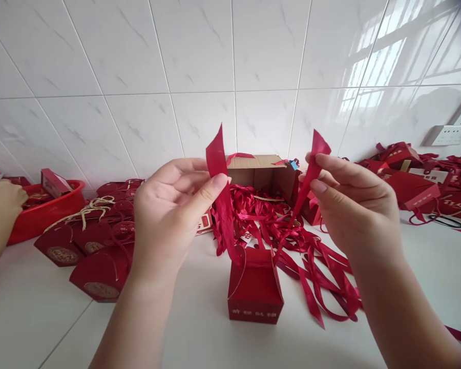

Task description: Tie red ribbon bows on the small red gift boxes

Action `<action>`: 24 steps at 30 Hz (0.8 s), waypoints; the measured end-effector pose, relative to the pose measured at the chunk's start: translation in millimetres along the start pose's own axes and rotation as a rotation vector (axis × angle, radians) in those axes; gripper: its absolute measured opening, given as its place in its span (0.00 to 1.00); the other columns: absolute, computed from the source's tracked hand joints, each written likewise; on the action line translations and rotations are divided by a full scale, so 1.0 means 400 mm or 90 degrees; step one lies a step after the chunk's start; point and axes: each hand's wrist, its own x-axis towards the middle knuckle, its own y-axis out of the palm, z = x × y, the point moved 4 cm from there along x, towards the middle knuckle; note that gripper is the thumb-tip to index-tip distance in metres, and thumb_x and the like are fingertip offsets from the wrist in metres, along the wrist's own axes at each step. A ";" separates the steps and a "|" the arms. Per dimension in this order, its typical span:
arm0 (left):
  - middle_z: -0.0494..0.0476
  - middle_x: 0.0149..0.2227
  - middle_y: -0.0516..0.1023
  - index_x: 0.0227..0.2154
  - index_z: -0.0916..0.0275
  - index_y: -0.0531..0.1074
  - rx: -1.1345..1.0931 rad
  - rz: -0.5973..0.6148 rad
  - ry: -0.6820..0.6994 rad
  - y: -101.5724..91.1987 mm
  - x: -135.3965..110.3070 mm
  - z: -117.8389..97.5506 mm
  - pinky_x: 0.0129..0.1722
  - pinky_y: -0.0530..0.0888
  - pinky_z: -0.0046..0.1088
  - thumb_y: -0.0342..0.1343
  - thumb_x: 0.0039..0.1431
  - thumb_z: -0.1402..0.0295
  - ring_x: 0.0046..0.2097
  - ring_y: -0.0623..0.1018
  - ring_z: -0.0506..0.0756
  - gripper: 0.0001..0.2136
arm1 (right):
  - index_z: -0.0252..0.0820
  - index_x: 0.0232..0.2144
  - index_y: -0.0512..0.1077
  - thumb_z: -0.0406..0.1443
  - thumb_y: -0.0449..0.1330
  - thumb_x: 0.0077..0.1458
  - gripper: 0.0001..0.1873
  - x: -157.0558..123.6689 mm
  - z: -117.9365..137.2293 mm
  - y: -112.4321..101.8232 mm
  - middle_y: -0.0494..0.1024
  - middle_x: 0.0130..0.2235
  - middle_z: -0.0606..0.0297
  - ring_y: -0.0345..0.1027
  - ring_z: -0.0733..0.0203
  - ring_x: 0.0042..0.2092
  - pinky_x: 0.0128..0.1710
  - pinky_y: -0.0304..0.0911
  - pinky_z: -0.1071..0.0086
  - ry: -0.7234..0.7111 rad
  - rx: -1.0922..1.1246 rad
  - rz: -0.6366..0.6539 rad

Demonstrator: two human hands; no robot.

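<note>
A small red gift box [255, 289] with gold lettering stands upright on the white table, its top flaps folded together. A red satin ribbon [225, 220] comes up from both sides of the box top. My left hand [172, 210] pinches one end between thumb and fingers, with the cut tip standing above it. The other end is pinched in my right hand [353, 200], at about the same height. Both hands are raised above the box and apart from it, and the two ribbon lengths spread into a V.
An open cardboard carton [253, 163] spills loose red ribbons [322, 277] behind and right of the box. Finished-looking red boxes [100, 271] with cord sit at left, by a red basin [46, 218]. Another person's hand [3, 205] reaches in there. More red boxes [415, 187] lie at right.
</note>
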 end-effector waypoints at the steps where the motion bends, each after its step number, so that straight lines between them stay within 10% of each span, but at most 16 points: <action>1: 0.52 0.31 0.82 0.31 0.60 0.77 0.004 0.000 -0.002 0.001 -0.001 0.000 0.35 0.78 0.25 0.66 0.47 0.71 0.34 0.81 0.53 0.07 | 0.61 0.42 0.75 0.31 0.62 0.54 0.17 0.000 0.002 -0.002 0.78 0.44 0.71 0.69 0.52 0.51 0.47 0.69 0.52 0.000 0.005 -0.004; 24: 0.48 0.29 0.81 0.26 0.53 0.79 0.028 -0.044 -0.011 0.000 -0.006 -0.018 0.35 0.79 0.28 0.66 0.47 0.71 0.33 0.79 0.53 0.05 | 0.61 0.44 0.74 0.29 0.61 0.55 0.19 0.019 -0.005 -0.039 0.78 0.44 0.72 0.74 0.58 0.44 0.41 0.75 0.59 -0.079 -0.008 0.016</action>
